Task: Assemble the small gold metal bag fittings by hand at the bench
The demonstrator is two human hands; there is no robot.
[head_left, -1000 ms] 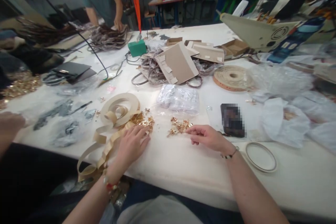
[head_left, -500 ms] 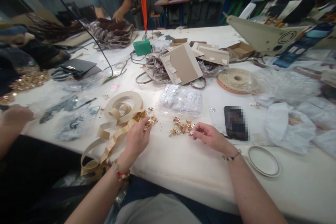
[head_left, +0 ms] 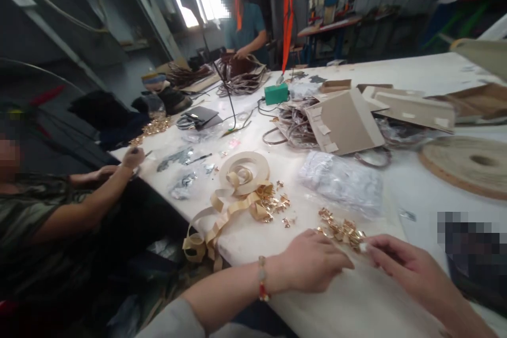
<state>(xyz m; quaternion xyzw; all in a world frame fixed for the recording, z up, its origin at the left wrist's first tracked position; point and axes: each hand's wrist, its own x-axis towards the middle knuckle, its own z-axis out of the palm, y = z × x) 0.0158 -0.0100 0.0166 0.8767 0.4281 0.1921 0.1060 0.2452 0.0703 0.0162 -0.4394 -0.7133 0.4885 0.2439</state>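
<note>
My left hand (head_left: 312,262) is palm down over the table, its fingers stretched out and apart, beside a small heap of gold metal fittings (head_left: 341,228). No object shows in its fingers. At the heap's right end, my right hand (head_left: 412,269) is closed in a pinch. Something small and white shows at its fingertips, too small to name. A second group of gold fittings (head_left: 277,202) lies further left, against a loosened roll of beige tape (head_left: 244,171). Part of that tape trails over the table edge.
A plastic-wrapped white bundle (head_left: 340,182) lies behind the heap, with brown bags and cardboard (head_left: 344,119) beyond. At right are a wide strap roll (head_left: 467,163) and a dark phone (head_left: 475,259). One co-worker sits at left (head_left: 79,211); another stands at the back (head_left: 245,31).
The view has swung left, bringing the seated co-worker into sight. My left hand has left the fittings by the tape and moved right to the other heap. My right hand stays pinched there.
</note>
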